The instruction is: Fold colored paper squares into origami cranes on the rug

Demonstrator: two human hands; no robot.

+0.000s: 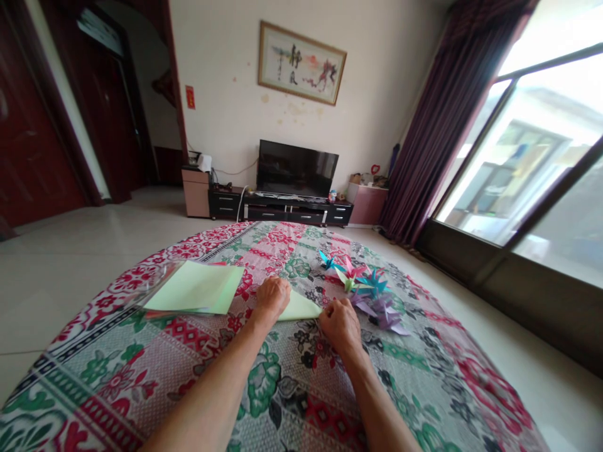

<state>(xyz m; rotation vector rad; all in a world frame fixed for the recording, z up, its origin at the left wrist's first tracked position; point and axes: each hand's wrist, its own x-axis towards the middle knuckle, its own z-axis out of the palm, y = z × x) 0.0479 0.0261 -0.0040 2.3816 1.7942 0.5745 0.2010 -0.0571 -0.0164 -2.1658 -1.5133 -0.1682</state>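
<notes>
A pale green sheet of origami paper [299, 307], folded to what looks like a triangle, lies on the table between my hands. My left hand [273, 297], fingers curled closed, is on its left part and covers that end. At the right corner, the closed fingers of my right hand [342, 323] hold the paper; the fingertips are mostly hidden. To the left is a stack of light green paper sheets [198, 287], partly over a clear plastic wrapper [157, 279]. Several folded paper cranes [374, 282] in blue, pink, yellow-green and purple stand just beyond my right hand.
A patterned tablecloth [282, 383] covers the round table. Beyond it, a television [298, 168] stands on a low black cabinet [271, 210] against the wall. A purple curtain [438, 119] and a large window [527, 157] are on the right.
</notes>
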